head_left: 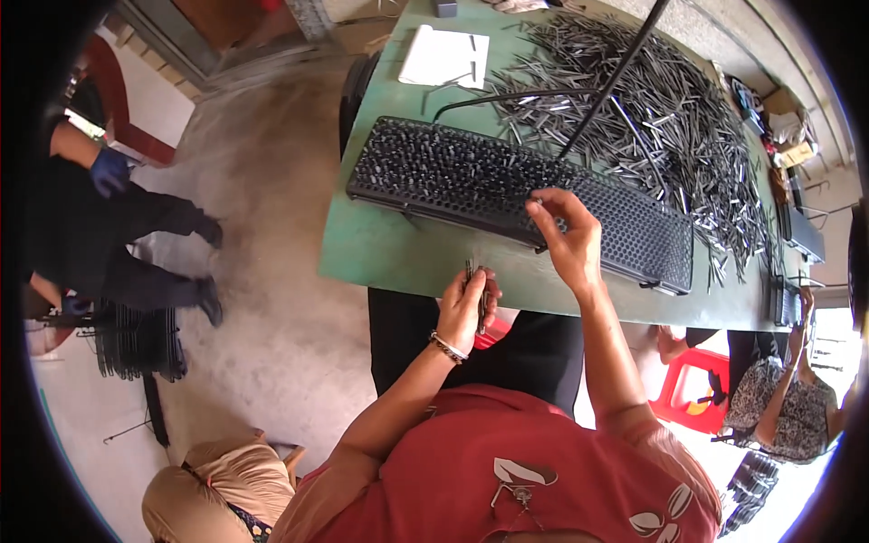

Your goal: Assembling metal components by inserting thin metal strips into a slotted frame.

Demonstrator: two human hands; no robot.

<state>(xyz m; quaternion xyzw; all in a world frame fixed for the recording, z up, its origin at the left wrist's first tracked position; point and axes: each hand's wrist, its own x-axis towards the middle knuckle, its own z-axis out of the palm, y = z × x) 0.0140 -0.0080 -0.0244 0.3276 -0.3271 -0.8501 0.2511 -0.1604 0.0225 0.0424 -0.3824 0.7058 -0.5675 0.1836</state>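
A long black rack [625,231] full of round holes lies across the green table [380,249] in front of me. Short dark metal pieces stand upright in its left and middle holes, while the holes toward its right end show bare. My left hand [469,303] is closed around a few thin dark metal strips, just off the table's near edge. Over the rack's middle, my right hand [572,244] pinches thumb and forefinger together. What sits between those fingertips is too small to make out.
A big heap of loose dark metal strips [652,118] spreads behind the rack. A black rod [615,77] slants above it. White paper [444,59] lies far left. One person [109,199] with blue gloves is at left; another [783,398] works at right beside a red stool [665,394].
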